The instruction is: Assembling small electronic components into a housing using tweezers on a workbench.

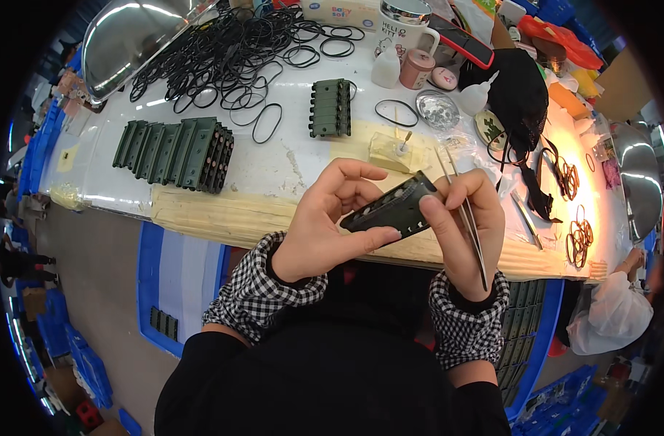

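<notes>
Holds dark green, oblong, hard-looking part (390, 211) in both hands, above front edge of white worktop (263, 171) w/ pale yellow tape along rim. Slopes up toward right end; shows small round details on near face (holes or inserts, cannot tell which). Clamps left end in L grip (310, 225), w/ thumb along lower edge and fingers curled above. Pinches right end in R grip (484, 225), thumb against near face; also retains long, slim, silver metal tweezers (476, 251) in same hand, w/ upper tips apart.

Locate on worktop, L side: close-set group of dark green ridged blocks (176, 156). Locate farther back: tangled heap of thin black elastic loops (190, 62). Note smaller dark green ridged block (330, 107) ahead of L grip, well apart from group. Note yellowish tape-covered block (394, 152) w/ thin upright sticks, just beyond held part. See, behind same, clear round shallow dish (437, 109), pink cylindrical container (417, 69) and white mug w/ silver lid (401, 36).

Find below worktop: blue plastic tray (149, 291) at L, w/ few green pcs. inside; blue plastic bin (546, 334) at R, w/ green pcs. in rows.
</notes>
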`<state>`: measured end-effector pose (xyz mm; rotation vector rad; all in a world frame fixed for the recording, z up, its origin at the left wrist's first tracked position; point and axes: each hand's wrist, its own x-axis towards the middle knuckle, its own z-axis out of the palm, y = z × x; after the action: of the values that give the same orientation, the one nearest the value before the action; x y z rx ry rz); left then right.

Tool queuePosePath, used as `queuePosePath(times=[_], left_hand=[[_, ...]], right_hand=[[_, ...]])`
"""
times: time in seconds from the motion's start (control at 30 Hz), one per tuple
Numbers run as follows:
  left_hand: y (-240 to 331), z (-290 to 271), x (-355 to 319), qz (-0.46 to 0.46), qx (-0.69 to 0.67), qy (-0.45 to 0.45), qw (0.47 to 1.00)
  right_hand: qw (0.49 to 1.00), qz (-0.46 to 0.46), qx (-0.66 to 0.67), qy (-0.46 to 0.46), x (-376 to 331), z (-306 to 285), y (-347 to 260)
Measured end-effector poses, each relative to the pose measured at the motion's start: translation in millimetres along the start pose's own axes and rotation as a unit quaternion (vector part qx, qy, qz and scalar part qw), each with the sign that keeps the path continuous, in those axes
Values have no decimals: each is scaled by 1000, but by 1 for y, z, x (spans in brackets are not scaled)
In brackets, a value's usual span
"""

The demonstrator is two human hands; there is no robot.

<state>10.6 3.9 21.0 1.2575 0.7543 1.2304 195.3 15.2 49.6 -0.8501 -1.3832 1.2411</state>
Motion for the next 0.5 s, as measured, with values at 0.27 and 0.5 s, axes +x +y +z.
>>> queuePosePath(times=[0.27, 0.5], left_hand=[[6, -16, 2, 72, -183, 119, 973], [22, -36, 12, 182, 182, 26, 966]], right_hand=[[991, -100, -39, 84, -4, 11, 37], [962, -203, -180, 41, -9, 18, 14]])
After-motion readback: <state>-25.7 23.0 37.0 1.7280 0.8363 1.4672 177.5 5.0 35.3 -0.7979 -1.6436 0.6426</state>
